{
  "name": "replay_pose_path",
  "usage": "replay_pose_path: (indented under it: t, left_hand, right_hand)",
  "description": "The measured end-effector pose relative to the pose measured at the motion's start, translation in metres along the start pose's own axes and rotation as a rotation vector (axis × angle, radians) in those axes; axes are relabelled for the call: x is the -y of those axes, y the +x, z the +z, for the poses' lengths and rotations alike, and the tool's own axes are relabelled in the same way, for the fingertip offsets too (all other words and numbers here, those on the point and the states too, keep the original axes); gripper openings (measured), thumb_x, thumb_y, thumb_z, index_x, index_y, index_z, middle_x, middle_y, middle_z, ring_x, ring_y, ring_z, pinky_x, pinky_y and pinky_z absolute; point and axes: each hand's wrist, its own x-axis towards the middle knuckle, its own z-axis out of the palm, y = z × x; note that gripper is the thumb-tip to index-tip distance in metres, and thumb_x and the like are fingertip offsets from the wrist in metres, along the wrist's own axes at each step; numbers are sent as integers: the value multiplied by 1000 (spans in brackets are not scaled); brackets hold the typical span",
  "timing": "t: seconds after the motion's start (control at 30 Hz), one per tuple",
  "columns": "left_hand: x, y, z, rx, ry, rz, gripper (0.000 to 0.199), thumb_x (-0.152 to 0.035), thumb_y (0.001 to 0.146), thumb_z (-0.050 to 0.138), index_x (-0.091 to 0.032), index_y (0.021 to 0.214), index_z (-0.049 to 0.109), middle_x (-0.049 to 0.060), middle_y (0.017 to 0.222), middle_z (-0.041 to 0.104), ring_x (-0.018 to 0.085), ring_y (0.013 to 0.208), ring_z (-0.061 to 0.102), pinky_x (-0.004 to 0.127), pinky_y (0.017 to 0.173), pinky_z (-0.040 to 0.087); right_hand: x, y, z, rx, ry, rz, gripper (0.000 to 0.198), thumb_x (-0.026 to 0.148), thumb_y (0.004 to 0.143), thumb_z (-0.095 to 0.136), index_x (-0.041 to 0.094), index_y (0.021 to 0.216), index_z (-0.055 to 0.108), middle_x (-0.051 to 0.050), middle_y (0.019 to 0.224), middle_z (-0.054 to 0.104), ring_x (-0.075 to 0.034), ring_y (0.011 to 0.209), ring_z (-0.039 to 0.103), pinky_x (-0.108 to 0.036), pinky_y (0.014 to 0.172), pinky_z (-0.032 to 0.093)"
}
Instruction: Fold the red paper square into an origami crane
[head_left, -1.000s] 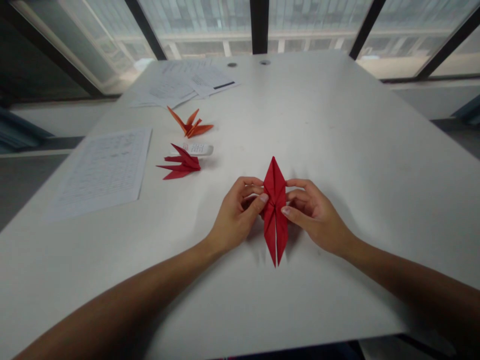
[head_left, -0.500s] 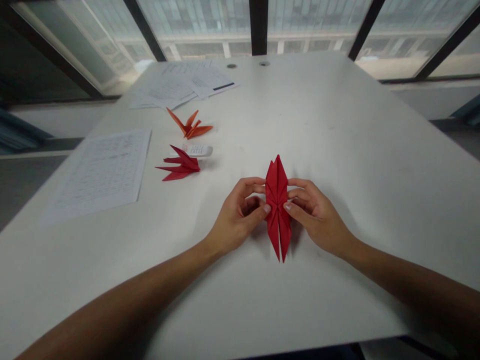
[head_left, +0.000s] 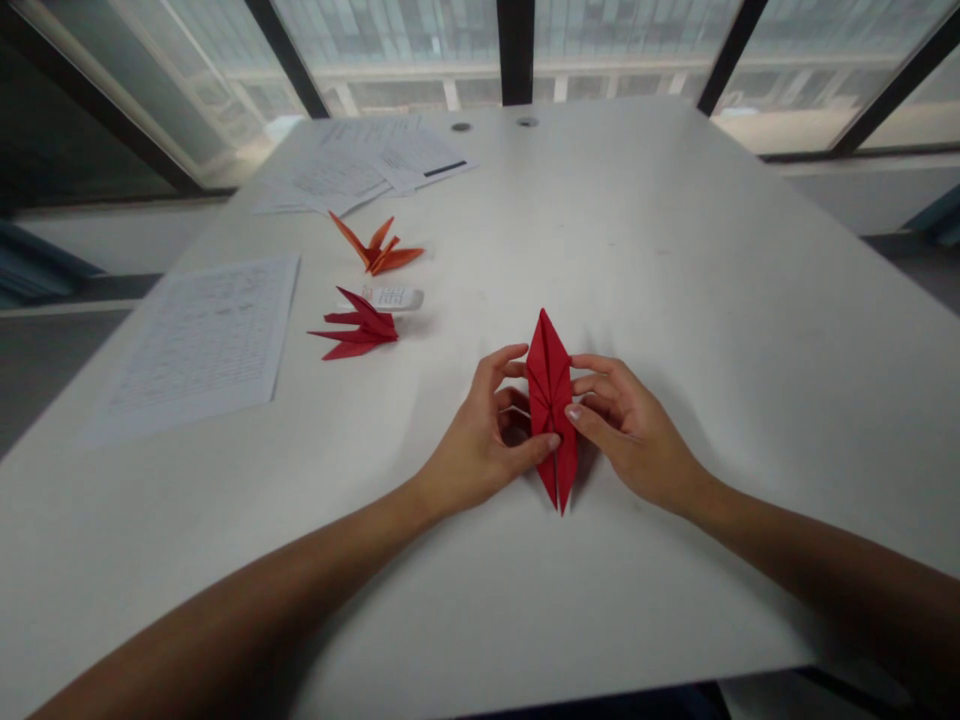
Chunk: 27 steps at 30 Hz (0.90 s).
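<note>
Between my two hands is a red folded origami paper (head_left: 550,385), a long diamond with a slit running up from its near end. My left hand (head_left: 491,430) grips its left side, the thumb lying across the lower front and the index fingertip by the upper left edge. On the right edge, my right hand (head_left: 626,425) holds the paper between its thumb in front and fingers behind. The parts of the fingers behind the paper are hidden.
A red folded paper figure (head_left: 364,328) lies to the left, with a white eraser-like block (head_left: 401,298) behind it. Farther back is an orange paper crane (head_left: 377,250). A printed sheet (head_left: 202,335) lies at left; several papers (head_left: 352,165) lie at the far left. Windows border the white table (head_left: 675,300).
My left thumb has slid down and right across the red paper, and the left index finger has lifted slightly from its edge. The separate flap tip at the paper's upper left no longer shows.
</note>
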Motion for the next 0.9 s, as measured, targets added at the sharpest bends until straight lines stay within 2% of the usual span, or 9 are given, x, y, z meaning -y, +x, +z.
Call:
replay_pose_path:
  t: [0.17, 0.43, 0.73, 0.9]
  left_hand:
    - [1, -1, 0, -15, 0, 18, 78, -15, 82, 79, -37, 146, 39, 7, 138, 50, 15, 91, 64, 29, 76, 57]
    - [-3, 0, 0, -11, -30, 30, 58, -17, 93, 69, -34, 141, 42, 5, 131, 53, 14, 92, 63, 29, 78, 55]
    - [-3, 1, -2, -24, -69, 21, 55, -27, 91, 76, -31, 138, 48, 5, 123, 59, 15, 94, 65, 29, 83, 54]
    - [-4, 2, -2, -41, -86, 7, 47, -28, 93, 74, -28, 135, 51, 4, 113, 63, 14, 91, 65, 25, 77, 53]
  right_hand:
    - [-2, -1, 0, -5, -6, -3, 41, 29, 98, 66, 32, 136, 51, -3, 108, 70, -18, 92, 69, -33, 79, 58]
    - [0, 0, 1, -13, 4, 2, 40, 27, 98, 65, 32, 134, 51, -2, 108, 69, -16, 91, 69, -31, 77, 58]
    - [1, 0, 4, -35, 21, 21, 43, 32, 94, 69, 31, 133, 50, -1, 104, 70, -16, 87, 70, -31, 75, 60]
    - [0, -1, 3, -32, 53, 24, 43, 32, 95, 69, 31, 133, 50, -1, 105, 69, -16, 87, 70, -31, 76, 59]
